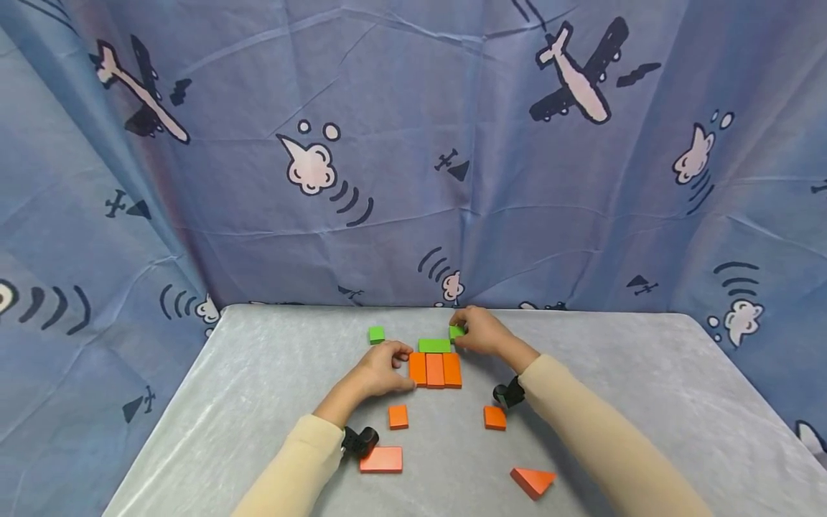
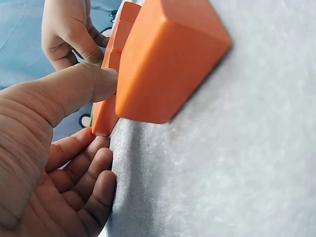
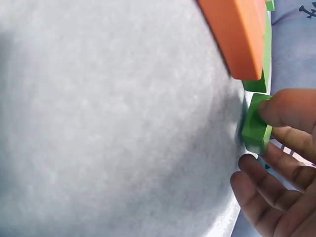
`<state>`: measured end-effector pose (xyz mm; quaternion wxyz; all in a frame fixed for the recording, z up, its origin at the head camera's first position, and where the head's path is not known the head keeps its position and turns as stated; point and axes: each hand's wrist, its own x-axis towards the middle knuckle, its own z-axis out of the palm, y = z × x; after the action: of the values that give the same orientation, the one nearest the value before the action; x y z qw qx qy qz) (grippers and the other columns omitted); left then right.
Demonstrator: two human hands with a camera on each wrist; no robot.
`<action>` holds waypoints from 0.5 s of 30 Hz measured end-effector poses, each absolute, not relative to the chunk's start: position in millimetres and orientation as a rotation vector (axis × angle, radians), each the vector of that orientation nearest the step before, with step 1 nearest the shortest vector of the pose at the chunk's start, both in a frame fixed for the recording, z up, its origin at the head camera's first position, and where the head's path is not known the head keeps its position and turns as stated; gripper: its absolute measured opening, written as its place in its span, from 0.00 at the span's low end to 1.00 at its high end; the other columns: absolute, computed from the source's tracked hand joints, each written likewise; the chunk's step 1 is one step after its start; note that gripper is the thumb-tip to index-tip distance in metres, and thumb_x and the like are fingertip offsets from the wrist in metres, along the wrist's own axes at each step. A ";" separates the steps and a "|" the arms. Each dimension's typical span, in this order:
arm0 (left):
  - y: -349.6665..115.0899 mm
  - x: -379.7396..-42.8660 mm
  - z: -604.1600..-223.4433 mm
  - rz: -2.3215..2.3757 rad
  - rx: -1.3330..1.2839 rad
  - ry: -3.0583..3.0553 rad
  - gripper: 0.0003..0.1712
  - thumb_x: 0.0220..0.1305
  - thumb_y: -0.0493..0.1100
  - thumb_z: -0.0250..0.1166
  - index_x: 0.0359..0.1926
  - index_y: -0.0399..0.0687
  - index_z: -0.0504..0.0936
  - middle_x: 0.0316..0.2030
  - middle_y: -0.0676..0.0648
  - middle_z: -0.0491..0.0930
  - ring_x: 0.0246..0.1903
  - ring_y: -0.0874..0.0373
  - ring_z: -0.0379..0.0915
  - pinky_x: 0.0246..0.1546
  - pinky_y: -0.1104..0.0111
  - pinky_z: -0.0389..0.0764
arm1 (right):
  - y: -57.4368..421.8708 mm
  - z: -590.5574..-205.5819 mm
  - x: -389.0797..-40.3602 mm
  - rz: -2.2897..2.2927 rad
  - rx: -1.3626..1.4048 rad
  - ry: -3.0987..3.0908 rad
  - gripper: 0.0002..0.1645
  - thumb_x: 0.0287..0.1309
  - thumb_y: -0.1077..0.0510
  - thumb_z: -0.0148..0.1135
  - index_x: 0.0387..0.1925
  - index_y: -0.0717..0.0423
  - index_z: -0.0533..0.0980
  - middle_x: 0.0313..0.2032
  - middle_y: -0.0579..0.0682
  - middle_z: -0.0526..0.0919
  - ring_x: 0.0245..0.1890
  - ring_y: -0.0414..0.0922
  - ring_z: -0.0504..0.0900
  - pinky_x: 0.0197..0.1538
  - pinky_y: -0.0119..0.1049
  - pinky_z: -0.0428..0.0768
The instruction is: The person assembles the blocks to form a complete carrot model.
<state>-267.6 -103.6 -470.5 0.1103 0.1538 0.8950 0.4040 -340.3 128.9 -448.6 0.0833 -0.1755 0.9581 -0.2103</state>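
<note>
Three orange rectangular blocks (image 1: pixel 435 370) lie side by side on the table, with a long green block (image 1: pixel 434 345) along their far end. At their left side, my left hand (image 1: pixel 381 368) holds the leftmost orange block (image 2: pixel 104 116), thumb near its front end and index finger at its far end. My right hand (image 1: pixel 483 331) pinches a small green block (image 3: pixel 256 123) between thumb and index finger, just right of the long green one; its other fingers are spread loosely. Part of that small block is covered by the fingers in the head view.
Another small green block (image 1: pixel 377 334) stands at the far left. Nearer are two small orange blocks (image 1: pixel 398 416), one beneath each forearm's inner side, a pinkish rectangular block (image 1: pixel 381 459) by the left wrist camera, and an orange triangular block (image 1: pixel 533 482). A patterned curtain (image 1: pixel 413 143) hangs behind the table.
</note>
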 end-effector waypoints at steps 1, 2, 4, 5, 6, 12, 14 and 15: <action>-103.7 -267.8 -470.4 1.188 0.457 2.631 0.35 0.44 0.41 0.76 0.56 0.38 0.77 0.46 0.46 0.79 0.41 0.56 0.72 0.45 0.65 0.76 | 128.7 -448.6 -341.1 -0.625 -0.522 2.857 0.19 0.48 0.62 0.69 0.46 0.59 0.81 0.41 0.54 0.81 0.36 0.46 0.76 0.41 0.39 0.79; -103.7 -267.9 -470.3 1.190 0.456 2.629 0.34 0.44 0.41 0.76 0.56 0.38 0.77 0.46 0.46 0.79 0.41 0.56 0.72 0.44 0.65 0.76 | 128.5 -448.8 -341.8 -0.618 -0.520 2.858 0.19 0.48 0.62 0.69 0.46 0.59 0.81 0.41 0.55 0.81 0.37 0.46 0.76 0.42 0.39 0.79; -103.3 -267.9 -470.4 1.192 0.445 2.625 0.34 0.44 0.41 0.76 0.56 0.39 0.77 0.46 0.47 0.79 0.41 0.57 0.71 0.44 0.66 0.75 | 128.3 -449.7 -343.3 -0.601 -0.521 2.860 0.19 0.48 0.62 0.69 0.46 0.59 0.81 0.40 0.54 0.81 0.37 0.46 0.75 0.43 0.40 0.79; -103.1 -268.0 -470.5 1.194 0.444 2.623 0.35 0.44 0.41 0.76 0.56 0.39 0.77 0.46 0.47 0.79 0.41 0.57 0.71 0.44 0.66 0.75 | 128.3 -450.3 -344.0 -0.594 -0.523 2.862 0.19 0.48 0.62 0.70 0.46 0.59 0.81 0.40 0.54 0.82 0.37 0.46 0.75 0.43 0.40 0.79; -102.9 -268.1 -470.5 1.198 0.439 2.619 0.35 0.44 0.41 0.76 0.56 0.39 0.77 0.46 0.47 0.79 0.41 0.57 0.71 0.44 0.66 0.75 | 128.0 -450.9 -344.7 -0.591 -0.519 2.862 0.19 0.48 0.62 0.70 0.45 0.59 0.81 0.40 0.54 0.82 0.37 0.46 0.75 0.44 0.41 0.79; -102.9 -268.4 -471.6 1.194 0.438 2.631 0.35 0.44 0.42 0.76 0.55 0.40 0.77 0.45 0.48 0.79 0.40 0.58 0.70 0.44 0.66 0.75 | 126.9 -452.8 -346.2 -0.594 -0.521 2.859 0.19 0.48 0.61 0.70 0.45 0.60 0.81 0.40 0.54 0.81 0.38 0.46 0.76 0.46 0.42 0.79; -103.2 -268.5 -472.0 1.183 0.449 2.639 0.34 0.44 0.42 0.76 0.55 0.40 0.77 0.45 0.48 0.79 0.40 0.58 0.70 0.44 0.67 0.75 | 126.5 -452.6 -345.8 -0.598 -0.526 2.857 0.19 0.48 0.61 0.70 0.45 0.60 0.81 0.39 0.54 0.81 0.38 0.46 0.76 0.46 0.43 0.78; -103.4 -268.6 -472.1 1.179 0.453 2.641 0.34 0.44 0.42 0.76 0.55 0.41 0.77 0.45 0.48 0.79 0.40 0.58 0.70 0.44 0.67 0.75 | 126.3 -452.5 -345.4 -0.600 -0.530 2.856 0.19 0.48 0.61 0.70 0.45 0.61 0.81 0.39 0.54 0.81 0.38 0.47 0.76 0.46 0.43 0.78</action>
<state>-268.6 -103.4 -472.1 0.1067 0.1540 0.8969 0.4005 -345.4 126.3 -452.5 0.0879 -0.1779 0.9592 -0.2014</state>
